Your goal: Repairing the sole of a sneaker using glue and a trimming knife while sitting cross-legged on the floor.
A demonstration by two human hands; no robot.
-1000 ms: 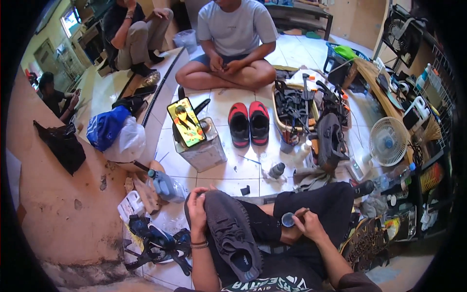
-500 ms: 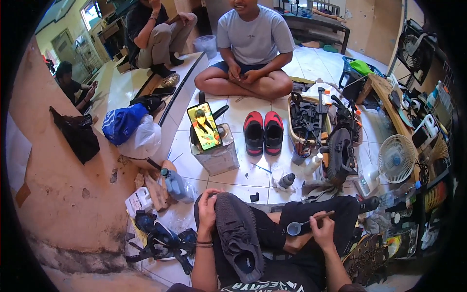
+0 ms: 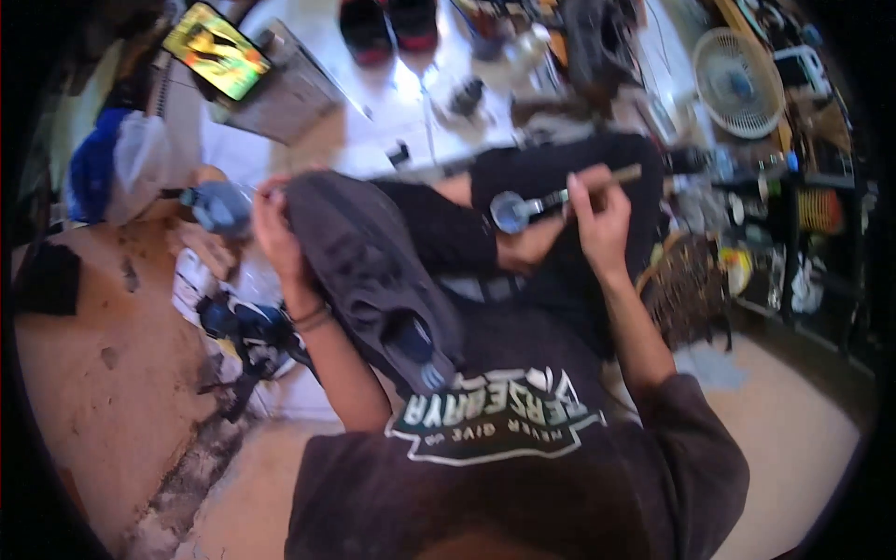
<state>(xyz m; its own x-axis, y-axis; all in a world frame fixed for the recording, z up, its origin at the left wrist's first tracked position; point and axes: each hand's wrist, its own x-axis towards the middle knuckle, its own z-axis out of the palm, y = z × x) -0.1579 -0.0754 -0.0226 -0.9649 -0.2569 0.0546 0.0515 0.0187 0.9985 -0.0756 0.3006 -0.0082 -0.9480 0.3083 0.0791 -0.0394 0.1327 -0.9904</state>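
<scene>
A dark grey knit sneaker (image 3: 350,247) lies across my left leg, its toe pointing away and its opening toward my shirt. My left hand (image 3: 278,233) grips the toe from the left side, fingers curled over the edge. Above my right leg, my right hand (image 3: 600,219) pinches a slim tool (image 3: 627,175) with a brown handle and a shiny metallic shaft. The shaft's far end meets a small round whitish cup (image 3: 509,213) over my bare foot. Blur hides whether the cup is joined to the tool.
Ahead stand a square metal can (image 3: 285,89) with a lit phone (image 3: 217,51) on it, and a red-black pair of shoes (image 3: 366,33). A small dark bottle (image 3: 465,96) is nearer. A white fan (image 3: 739,84) and a brown woven shoe (image 3: 691,289) are on the right.
My view has tipped downward and turned, so the people ahead are out of sight and my shirt shows. Both hands keep their holds on the sneaker and the tool.
</scene>
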